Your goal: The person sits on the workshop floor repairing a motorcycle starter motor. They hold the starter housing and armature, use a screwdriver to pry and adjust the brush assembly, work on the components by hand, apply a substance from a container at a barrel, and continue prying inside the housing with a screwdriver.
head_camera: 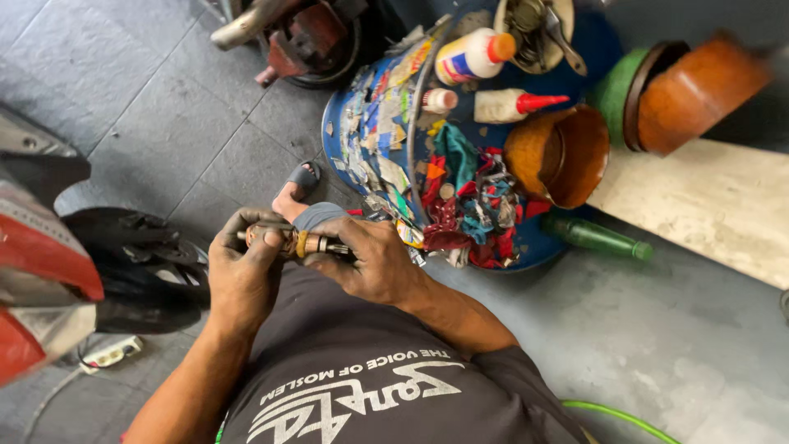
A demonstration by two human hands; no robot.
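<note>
At the centre of the frame, the left hand [242, 275] is gripping one end of a small metal part [300, 242] while the right hand [374, 263] is pinching the other end, steadying it over the lap. A blue drum [362, 123] at upper centre is keeping rags [472, 201] and glue bottles [477, 53] within reach.

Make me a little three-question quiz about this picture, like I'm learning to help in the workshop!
1. True or false: both hands grip one small metal part.
2. What lies on the floor right of the blue drum? A) green glass bottle B) hammer C) broom
3. Fill in: the white glue bottle on the drum has an ______ cap.

Key: 1 true, left hand and right hand; 2 A, green glass bottle; 3 orange.
</note>
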